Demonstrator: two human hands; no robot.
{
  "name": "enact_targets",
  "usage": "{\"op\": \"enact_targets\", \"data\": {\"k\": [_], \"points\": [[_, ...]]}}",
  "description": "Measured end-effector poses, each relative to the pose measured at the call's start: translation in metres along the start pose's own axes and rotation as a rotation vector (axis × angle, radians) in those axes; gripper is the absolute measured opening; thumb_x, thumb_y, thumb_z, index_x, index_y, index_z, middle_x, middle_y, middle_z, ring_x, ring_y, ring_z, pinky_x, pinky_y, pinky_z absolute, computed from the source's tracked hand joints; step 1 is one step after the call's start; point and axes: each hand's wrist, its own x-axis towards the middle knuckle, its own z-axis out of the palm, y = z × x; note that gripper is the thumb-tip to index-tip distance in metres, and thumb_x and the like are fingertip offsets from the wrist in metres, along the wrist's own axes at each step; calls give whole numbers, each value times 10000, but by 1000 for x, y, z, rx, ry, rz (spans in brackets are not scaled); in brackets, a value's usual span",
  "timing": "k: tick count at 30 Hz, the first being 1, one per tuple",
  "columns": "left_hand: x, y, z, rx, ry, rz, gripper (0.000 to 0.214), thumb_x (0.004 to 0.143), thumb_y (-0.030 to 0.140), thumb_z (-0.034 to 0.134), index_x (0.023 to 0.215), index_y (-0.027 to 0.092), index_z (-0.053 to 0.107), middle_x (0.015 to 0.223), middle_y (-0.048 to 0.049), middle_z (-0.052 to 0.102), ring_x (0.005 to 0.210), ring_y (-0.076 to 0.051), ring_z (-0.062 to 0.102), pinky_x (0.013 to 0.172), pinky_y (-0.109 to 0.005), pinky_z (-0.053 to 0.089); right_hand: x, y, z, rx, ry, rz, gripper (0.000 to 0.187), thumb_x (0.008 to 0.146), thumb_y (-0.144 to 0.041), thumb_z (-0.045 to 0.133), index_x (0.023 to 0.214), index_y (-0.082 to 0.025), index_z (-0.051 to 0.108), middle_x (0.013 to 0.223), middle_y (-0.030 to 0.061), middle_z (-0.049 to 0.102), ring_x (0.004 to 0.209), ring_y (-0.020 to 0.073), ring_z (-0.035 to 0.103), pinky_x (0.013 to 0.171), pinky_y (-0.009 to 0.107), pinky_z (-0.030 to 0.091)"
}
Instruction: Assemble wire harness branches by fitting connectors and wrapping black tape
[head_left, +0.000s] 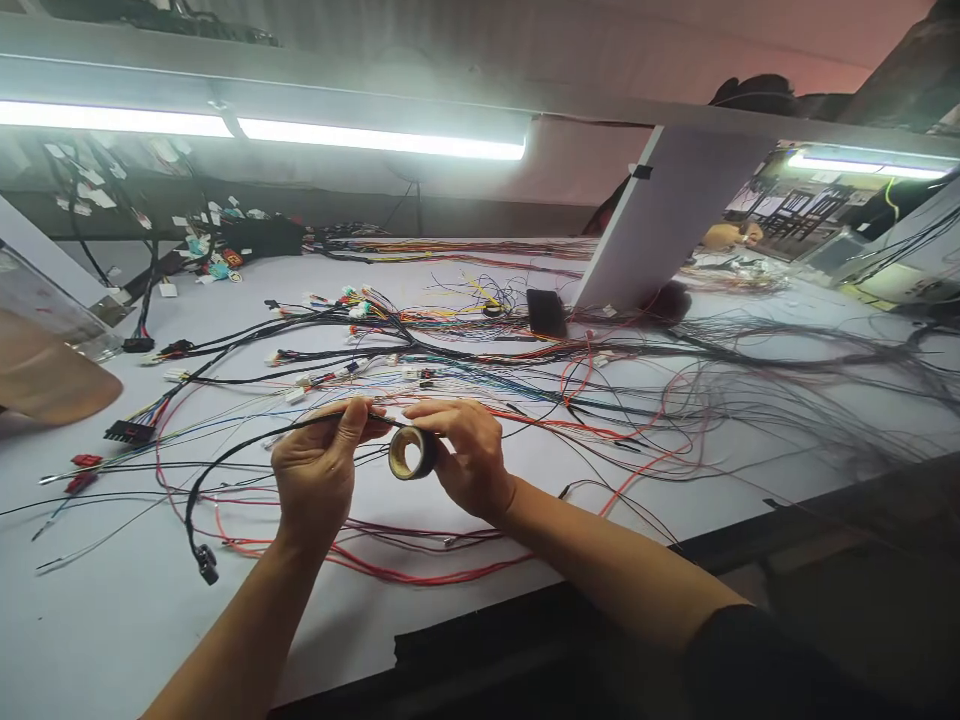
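Note:
My left hand (319, 470) is closed in a pinch on a black taped wire bundle (225, 460) that curves down to a black connector (206, 565). My right hand (465, 455) grips a small roll of black tape (411, 452) by its rim, right beside the pinched spot on the bundle. Both hands hover just above the white workbench (112, 620), over loose red and black wires.
A large wiring harness (420, 350) with coloured wires and white connectors spreads across the bench. Thin grey wires (787, 390) fan out to the right. A black box (546, 312) sits by a slanted white post (660, 220). Red terminals (82, 470) lie at left.

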Motion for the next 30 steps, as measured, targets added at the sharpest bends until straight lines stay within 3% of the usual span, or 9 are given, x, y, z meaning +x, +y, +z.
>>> {"op": "enact_targets", "data": {"k": [4,7,11,13,17,21,25,28,30], "points": [[-2,2,3,-38,18,-26,240,700,363,798,783,154,712,709,-28,700,623,-197,684,643,-377,616,-2,-3,-4,148,26,458,112,923,-325,545,914,-219,579,885,27,720,832,163,679,776,315,514],[-1,1,3,-75,19,-40,229,700,354,802,792,163,715,712,-22,702,622,-186,684,666,-366,614,-2,2,-4,249,-3,648,180,907,-395,549,887,-216,544,819,15,700,755,160,670,716,301,524],[-1,-3,1,-89,-187,-110,410,729,454,763,1042,196,703,817,-50,723,716,-190,697,762,-368,593,-5,7,0,305,22,726,221,884,-432,569,868,-215,525,813,13,689,744,159,662,718,303,527],[-4,-6,1,-19,-263,-134,402,715,423,783,1036,194,705,869,-61,726,776,-194,697,796,-347,579,-7,7,0,304,39,747,245,867,-452,587,861,-215,526,801,11,681,728,158,656,716,303,527],[-11,-7,5,150,-232,-114,196,720,327,791,825,172,731,791,-48,725,735,-188,696,761,-316,585,-5,6,-4,267,31,743,205,852,-415,600,833,-215,563,775,-1,678,717,156,651,726,298,514],[-15,-7,7,173,-217,-61,160,733,308,778,815,178,733,713,-27,713,673,-182,691,750,-326,590,2,12,-11,135,-46,773,105,835,-257,567,759,-222,630,710,-30,676,724,149,646,713,275,486],[-15,-7,7,90,-219,-50,140,723,278,783,820,187,737,748,-20,710,663,-188,686,743,-362,593,5,20,-11,36,-117,790,73,801,-239,606,771,-243,673,706,-55,685,704,136,638,712,269,473],[-14,-7,5,123,-251,-4,126,734,262,772,844,205,745,778,-20,704,680,-185,679,752,-370,588,2,25,-8,128,-105,783,73,800,-261,629,851,-241,677,747,-50,695,712,125,646,726,264,485],[-12,-4,4,203,-294,134,93,750,239,756,841,221,747,814,-23,693,737,-178,669,760,-345,573,0,28,-6,307,-170,785,111,828,-300,615,862,-216,681,766,-31,700,716,120,652,710,253,497]]}}
